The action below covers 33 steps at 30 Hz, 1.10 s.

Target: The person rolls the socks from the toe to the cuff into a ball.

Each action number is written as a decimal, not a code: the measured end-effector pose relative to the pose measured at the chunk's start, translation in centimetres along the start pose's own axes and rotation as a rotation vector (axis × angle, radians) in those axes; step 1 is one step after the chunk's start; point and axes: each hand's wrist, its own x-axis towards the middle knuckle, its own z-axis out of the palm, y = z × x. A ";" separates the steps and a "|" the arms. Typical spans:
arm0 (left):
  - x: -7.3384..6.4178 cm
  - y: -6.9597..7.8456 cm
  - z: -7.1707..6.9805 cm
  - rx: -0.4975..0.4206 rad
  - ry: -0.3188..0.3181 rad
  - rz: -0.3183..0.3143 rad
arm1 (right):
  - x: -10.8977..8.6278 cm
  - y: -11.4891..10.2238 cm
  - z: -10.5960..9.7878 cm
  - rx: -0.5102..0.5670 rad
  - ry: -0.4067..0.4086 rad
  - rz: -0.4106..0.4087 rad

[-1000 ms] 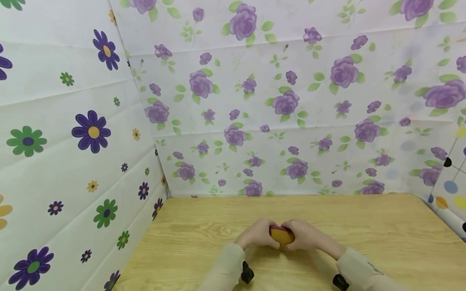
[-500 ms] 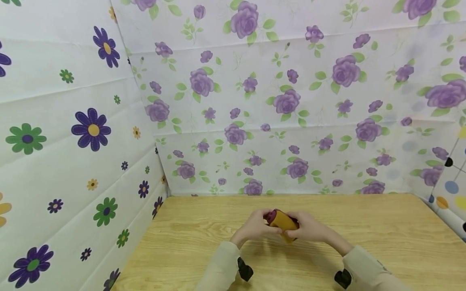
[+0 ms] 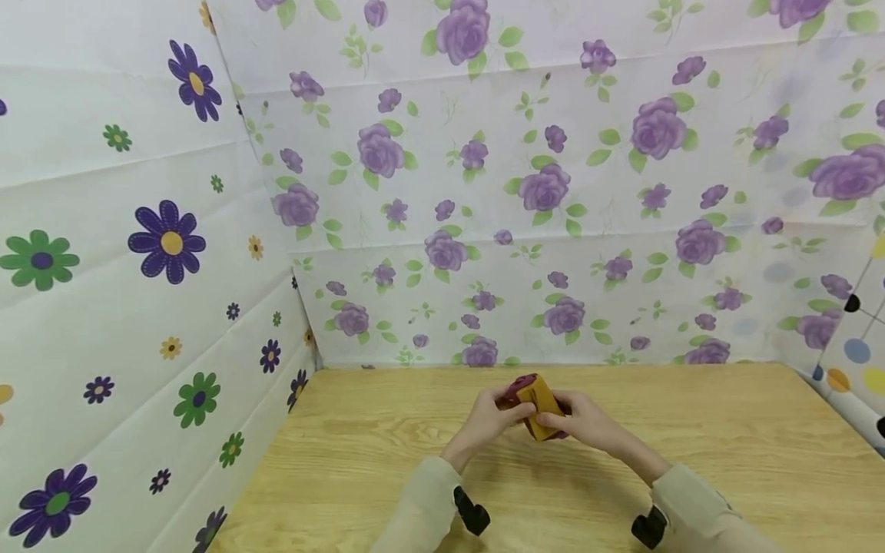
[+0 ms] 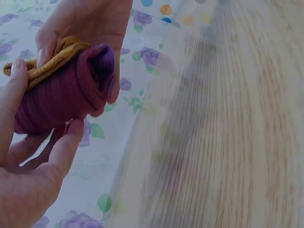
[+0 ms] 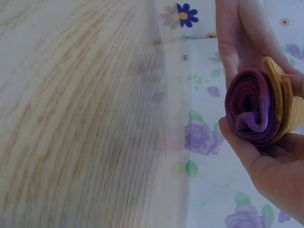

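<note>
Both hands hold one rolled-up knit sock point(image 3: 541, 396), maroon and purple with a mustard part folded along one side. It is raised above the table and tilted. My left hand point(image 3: 482, 424) grips its left end, and my right hand point(image 3: 588, 421) grips the right side, with both thumbs on the mustard part. The left wrist view shows the ribbed maroon side of the sock point(image 4: 59, 97) above the curled fingers of the left hand point(image 4: 33, 190). In the right wrist view, the spiral purple end of the sock point(image 5: 248, 107) faces the camera beside the right hand point(image 5: 278, 173).
Beneath the hands lies a light wood-grain table point(image 3: 387, 430). A white sheet with purple roses point(image 3: 539, 192) hangs behind it. Another with daisies point(image 3: 173, 322) stands along the left, and a dotted sheet point(image 3: 857, 376) borders the right edge.
Both hands have lifted the rolled sock higher and slightly away from the body. The roll has turned from lying crosswise to a tilted position, showing its maroon end and mustard face.
</note>
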 end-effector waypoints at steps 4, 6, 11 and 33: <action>0.0 0.4 0.6 -0.115 0.074 -0.044 | 0.1 -0.4 0.1 -0.069 0.004 -0.048; 0.0 0.6 0.9 -0.114 0.138 -0.048 | 0.2 -0.7 0.3 -0.139 0.032 -0.076; -0.2 1.1 1.5 0.065 0.275 0.002 | 0.6 -1.8 0.5 -0.369 0.212 -0.160; -0.4 0.2 2.2 0.012 0.323 0.074 | 1.0 -1.3 0.2 -0.326 0.390 -0.066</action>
